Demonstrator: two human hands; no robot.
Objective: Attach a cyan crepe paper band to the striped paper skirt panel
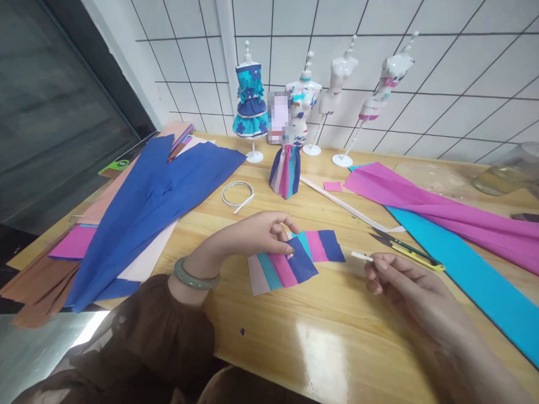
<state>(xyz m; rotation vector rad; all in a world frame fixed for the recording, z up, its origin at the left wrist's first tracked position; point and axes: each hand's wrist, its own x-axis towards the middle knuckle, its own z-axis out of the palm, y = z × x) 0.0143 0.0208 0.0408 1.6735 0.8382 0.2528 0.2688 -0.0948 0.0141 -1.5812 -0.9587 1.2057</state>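
Note:
My left hand [277, 234], a jade-like bangle on its wrist, pinches the edge of a striped crepe paper piece [278, 271] with thumb and curled fingers. This piece has pale pink, teal, magenta and dark blue bands and overlaps a second striped piece [316, 246] behind it. Between the thumb and fingers of my right hand [398, 277] is a short white strip [361, 256], perhaps tape, held just right of the striped pieces. Yellow-handled thread snips [413, 253] lie behind my right hand, and a tape roll [237, 193] rests beyond my left.
Blue crepe paper [163, 194] covers the left of the table. Magenta [410, 191] and turquoise sheets [480, 289] stretch across the right. At the back stand several mini dress forms, one in a blue dress [250, 99]; a striped skirt [286, 173] stands before them.

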